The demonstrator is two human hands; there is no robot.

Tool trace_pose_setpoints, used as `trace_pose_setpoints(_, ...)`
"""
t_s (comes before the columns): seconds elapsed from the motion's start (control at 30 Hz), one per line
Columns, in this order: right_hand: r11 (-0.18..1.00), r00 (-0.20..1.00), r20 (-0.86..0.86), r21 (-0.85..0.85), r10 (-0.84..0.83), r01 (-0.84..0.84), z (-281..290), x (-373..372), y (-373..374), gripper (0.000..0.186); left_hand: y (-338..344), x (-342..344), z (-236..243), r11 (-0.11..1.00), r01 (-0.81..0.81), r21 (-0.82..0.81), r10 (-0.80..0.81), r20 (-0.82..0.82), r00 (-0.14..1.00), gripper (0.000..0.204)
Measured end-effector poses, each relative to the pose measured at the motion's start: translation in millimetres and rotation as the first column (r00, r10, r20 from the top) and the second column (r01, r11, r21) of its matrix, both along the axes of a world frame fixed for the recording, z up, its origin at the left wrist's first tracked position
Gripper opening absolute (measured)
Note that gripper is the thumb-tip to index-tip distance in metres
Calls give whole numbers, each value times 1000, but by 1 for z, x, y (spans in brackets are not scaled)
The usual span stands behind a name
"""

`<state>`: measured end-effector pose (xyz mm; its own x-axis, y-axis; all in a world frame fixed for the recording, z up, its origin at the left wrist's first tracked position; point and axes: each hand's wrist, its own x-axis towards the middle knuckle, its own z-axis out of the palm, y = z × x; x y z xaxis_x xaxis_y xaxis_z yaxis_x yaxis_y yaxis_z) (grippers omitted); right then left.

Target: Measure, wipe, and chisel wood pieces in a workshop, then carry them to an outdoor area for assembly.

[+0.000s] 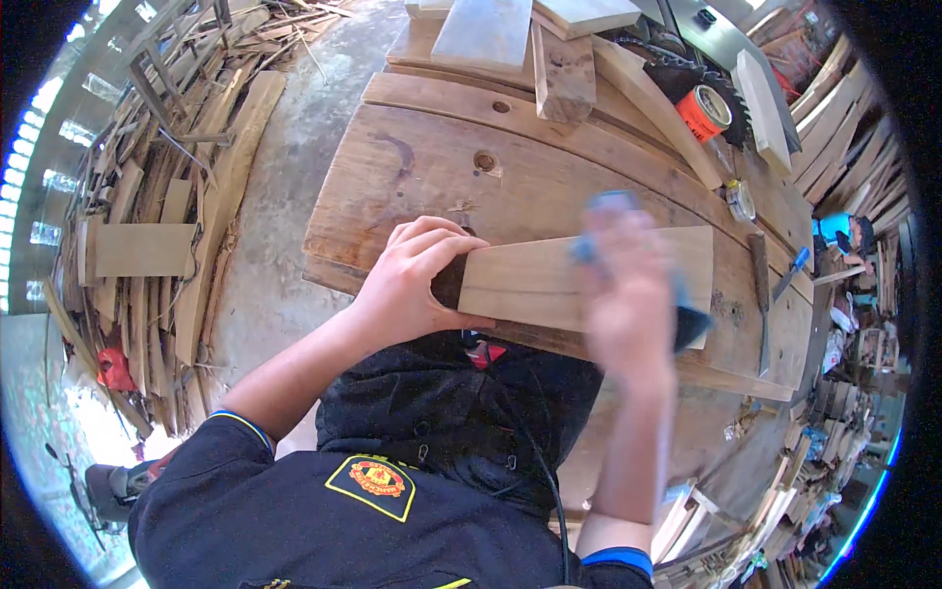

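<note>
A pale, flat wooden board (520,285) lies lengthwise across the workbench (392,187), close to its front edge. My left hand (417,280) grips the left end of it, thumb on the near side and fingers on the far side. Over the board's right half is my right hand (628,294), smeared by motion. Under its palm and fingers is blue sandpaper (692,319), pressed against the board's top, with a dark corner sticking out on the right. The blur hides exactly how the fingers wrap it.
Wood pieces (481,34) and a block (564,74) lie at the bench's far side. A toothed saw blade (731,98), an orange can (704,113), a clear small container (740,200) and a blue-handled tool (791,273) are at right. Scrap planks (226,196) pile up on the left floor.
</note>
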<state>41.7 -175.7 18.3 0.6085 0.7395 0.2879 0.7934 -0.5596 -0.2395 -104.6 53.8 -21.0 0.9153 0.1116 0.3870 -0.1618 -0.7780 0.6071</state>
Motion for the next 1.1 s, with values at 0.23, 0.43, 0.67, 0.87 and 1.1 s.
trace_pose_setpoints(0.23,994,978,183,-5,-102,105,-30,40,-39,45,-3,-1,1,998,-55,45,56,-25,998,70)
trace_pose_setpoints(0.43,908,954,-36,321,298,-271,-27,-64,31,45,-8,2,-2,991,-100,86,97,31,995,66)
trace_pose_setpoints(0.67,980,981,-15,59,-191,192,5,-1,-39,47,-12,4,-5,997,-78,6,78,-17,997,75)
trace_pose_setpoints(0.87,931,971,32,279,235,-235,-32,-70,16,35,-7,6,-14,997,-61,37,58,64,996,69)
trace_pose_setpoints(1.1,927,970,108,285,220,-242,-36,-62,-15,29,-13,3,-7,999,-41,9,41,45,998,62)
